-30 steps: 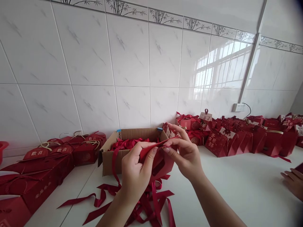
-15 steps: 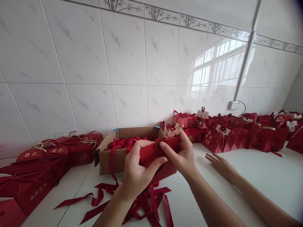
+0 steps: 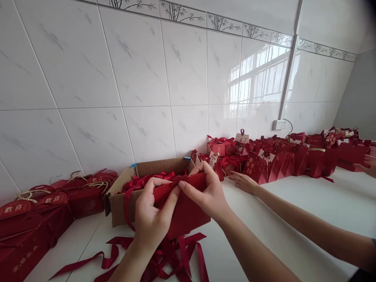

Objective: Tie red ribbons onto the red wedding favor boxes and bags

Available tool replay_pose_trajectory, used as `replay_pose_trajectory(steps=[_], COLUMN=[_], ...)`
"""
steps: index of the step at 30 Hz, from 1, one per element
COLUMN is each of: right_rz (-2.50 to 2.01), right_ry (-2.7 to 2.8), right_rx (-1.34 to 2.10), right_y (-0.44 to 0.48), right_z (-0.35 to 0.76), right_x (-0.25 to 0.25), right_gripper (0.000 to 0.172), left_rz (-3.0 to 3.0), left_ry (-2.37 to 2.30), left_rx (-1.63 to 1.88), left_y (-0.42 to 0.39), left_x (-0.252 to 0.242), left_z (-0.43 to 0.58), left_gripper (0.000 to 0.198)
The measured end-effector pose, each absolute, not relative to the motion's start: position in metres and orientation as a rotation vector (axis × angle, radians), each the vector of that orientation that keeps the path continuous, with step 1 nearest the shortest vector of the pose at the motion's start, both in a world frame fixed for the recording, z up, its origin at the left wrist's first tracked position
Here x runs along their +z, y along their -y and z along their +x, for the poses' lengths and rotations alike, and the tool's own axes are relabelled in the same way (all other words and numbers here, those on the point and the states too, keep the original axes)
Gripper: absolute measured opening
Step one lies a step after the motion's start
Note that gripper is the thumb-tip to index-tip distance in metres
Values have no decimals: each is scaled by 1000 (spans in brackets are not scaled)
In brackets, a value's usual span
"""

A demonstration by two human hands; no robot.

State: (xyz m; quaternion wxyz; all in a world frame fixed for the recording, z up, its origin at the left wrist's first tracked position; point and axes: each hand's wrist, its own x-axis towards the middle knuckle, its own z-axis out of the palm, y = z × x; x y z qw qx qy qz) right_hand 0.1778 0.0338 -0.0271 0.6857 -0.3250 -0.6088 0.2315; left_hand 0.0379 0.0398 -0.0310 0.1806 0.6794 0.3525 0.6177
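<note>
A plain red gift box (image 3: 189, 213) is held up in front of the cardboard carton, between both hands. My left hand (image 3: 154, 209) grips its left side, thumb raised to the top edge. On the right side, my right hand (image 3: 207, 194) pinches the top edge, its thumb close to the left thumb. A small rounded tab shows at the middle of that edge. Below the box, loose dark red ribbons (image 3: 188, 250) lie tangled on the white table (image 3: 264, 219). The carton (image 3: 120, 207) behind holds more red ribbon.
Red boxes with rope handles (image 3: 48, 199) stand at the left. Rows of red gift boxes (image 3: 282, 164) line the wall at the right. Another person's hand (image 3: 242, 182) reaches over the table, and a further hand (image 3: 368, 164) shows at the right edge.
My left thumb has moved up to the box's top edge beside my right thumb. The other person's hand has reached farther toward the gift boxes. The view has shifted right, and another hand appears there.
</note>
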Motion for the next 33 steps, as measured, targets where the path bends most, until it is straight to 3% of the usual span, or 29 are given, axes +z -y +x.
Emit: replay_pose_trajectory(steps=[11, 16, 24, 29, 33], right_rz=[-719, -743, -826, -832, -805], right_ry=[1385, 1298, 1137, 1139, 1288], right_rx=[435, 372, 380, 348, 310], right_y=[-40, -47, -55, -58, -57], right_z=[183, 192, 200, 200, 201], right_x=[-29, -30, -34, -37, -39], right_gripper=[31, 29, 31, 30, 26], left_rz=[2027, 2032, 2216, 2271, 2076], left_ry=[-1113, -1206, -1210, -1246, -1212], left_rx=[1601, 1394, 1141, 1100, 1315], left_y=[-45, -52, -59, -54, -50], left_x=[-30, -27, -28, -15, -4], left_z=[34, 27, 13, 3, -10], left_gripper=[24, 50, 19, 25, 26])
